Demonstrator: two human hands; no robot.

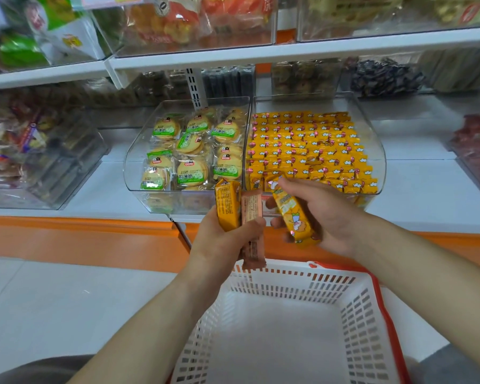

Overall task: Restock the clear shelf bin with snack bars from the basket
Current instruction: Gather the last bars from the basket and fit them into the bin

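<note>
My left hand (pixel 222 242) grips two snack bars upright, a yellow bar (pixel 227 205) and a brown bar (pixel 252 209), just in front of the shelf edge. My right hand (pixel 324 214) holds another yellow snack bar (pixel 294 214) slanted, right beside the left hand's bars. Behind both hands stands the clear shelf bin (pixel 377 151), packed with rows of yellow snack bars (pixel 308 145). Below my hands is the white basket (pixel 352 306) with a red rim; the part of its inside that I see holds nothing.
Left of the yellow bars, a clear bin of round biscuit packs (pixel 189 151) shares a divider. More clear bins of snacks stand at the far left (pixel 39 151) and far right (pixel 477 151). An orange shelf front (pixel 81 239) runs below, and an upper shelf (pixel 261 55) overhangs.
</note>
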